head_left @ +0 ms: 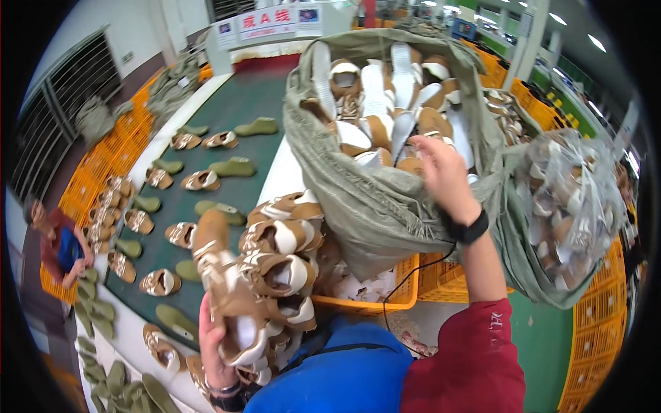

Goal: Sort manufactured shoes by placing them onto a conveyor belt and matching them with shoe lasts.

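Note:
My left hand [215, 351] grips a stack of brown and white shoe uppers [265, 272] held against my chest, low in the head view. My right hand [441, 172] reaches into a big grey-green woven sack [372, 206] full of the same brown and white shoe uppers [382, 117]; its fingers are over the pile, and whether they hold one is hidden. A black band sits on that wrist. The sack leans on an orange crate [406, 292].
A dark green conveyor belt [258, 103] at left carries shoe uppers and olive green lasts in rows. A person in red [58, 244] sits at far left by orange crates. A clear plastic bag of uppers [571, 206] hangs at right. More orange crates stand at right.

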Demonstrator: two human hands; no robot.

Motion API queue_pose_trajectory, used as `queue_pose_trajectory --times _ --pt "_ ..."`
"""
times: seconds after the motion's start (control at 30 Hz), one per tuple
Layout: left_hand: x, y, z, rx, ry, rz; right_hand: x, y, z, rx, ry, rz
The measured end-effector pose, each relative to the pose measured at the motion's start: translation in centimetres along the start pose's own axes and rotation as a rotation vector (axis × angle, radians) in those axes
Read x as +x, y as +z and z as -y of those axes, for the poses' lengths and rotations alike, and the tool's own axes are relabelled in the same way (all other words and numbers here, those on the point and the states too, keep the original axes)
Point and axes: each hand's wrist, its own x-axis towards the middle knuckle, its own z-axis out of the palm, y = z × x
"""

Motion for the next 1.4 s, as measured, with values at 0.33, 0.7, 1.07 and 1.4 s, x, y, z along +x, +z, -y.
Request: queue_pose_trajectory --times 0.33,0.7,1.07,1.4 --pt "-1.7 -6.1 2.4 0.496 0.484 0.225 -7.8 -4.8 -4.6 -0.344 0.416 0.506" --pt "-0.9 -5.6 2.0 0.535 0.66 0.375 -3.9 -5.4 -9.3 -0.342 0.375 0.484" --pt "-1.3 -6.6 2.6 0.363 0.632 0.309 0.4 -9.5 -6.2 1.38 0.845 -0.507" --pt "1.5 2.8 0.5 0.004 -0.005 0.048 -2.8 2.5 14.1 1.624 0.738 0.252"
